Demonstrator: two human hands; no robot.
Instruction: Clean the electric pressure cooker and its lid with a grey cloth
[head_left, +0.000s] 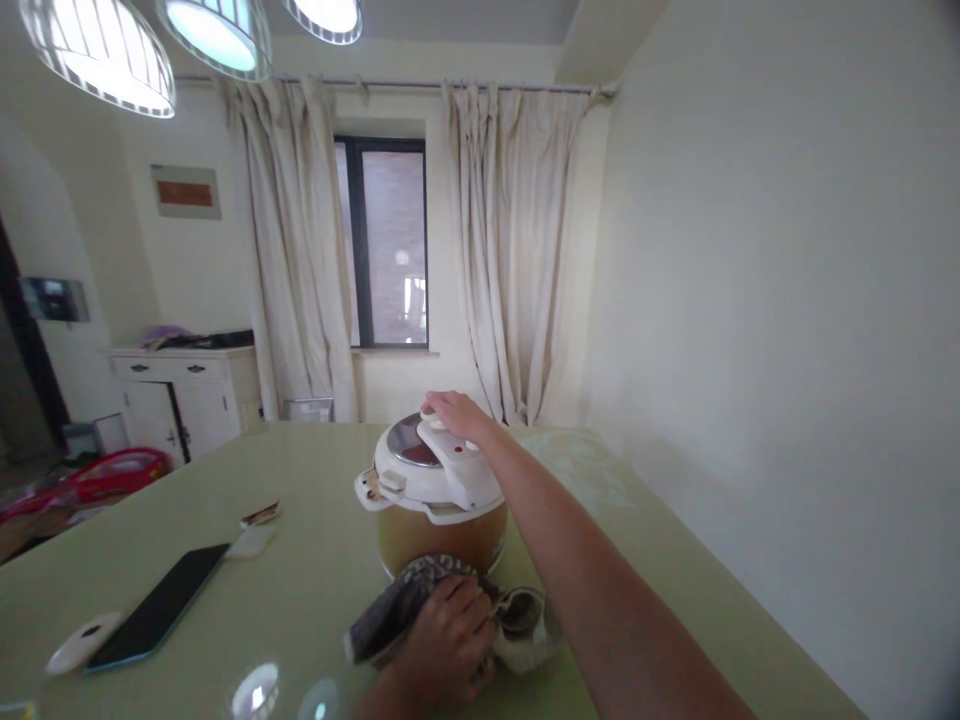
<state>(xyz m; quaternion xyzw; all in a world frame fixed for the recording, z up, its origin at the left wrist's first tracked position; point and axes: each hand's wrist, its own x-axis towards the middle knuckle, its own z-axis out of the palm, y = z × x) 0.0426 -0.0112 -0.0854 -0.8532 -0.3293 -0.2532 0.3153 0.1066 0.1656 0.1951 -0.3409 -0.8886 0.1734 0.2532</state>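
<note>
The cooker (442, 538) stood on the pale green table (315, 480), a little right of the middle of the view, upright with its white lid (390, 470) on. The right hand (454, 412) lay over the far end of the lid's raised handle (463, 475); whether its fingers gripped or only rested there could not be told. The left hand (450, 635) was closed on a bunched dark patterned cloth (390, 612) at the cooker's near side, and the cloth's lighter end (521, 640) spread out to the right.

Table top showed on both sides of the cooker, giving most room on the left, up to a dark tablet (161, 608), a white rounded object (84, 642) and a small card-like piece (251, 542). On the right the table ran beyond the right forearm, its edge slanting down beside the plain wall (765, 320). The far edge lay before the curtains (296, 250) and window (394, 240).

The right forearm hid part of the cooker's right side, while the cloth and left hand covered its lower front. Both forearms were cut off by the bottom of the view, and the lamps (101, 50) by the top. Things in and around the red basket (124, 475) at far left were too blurred to make out
</note>
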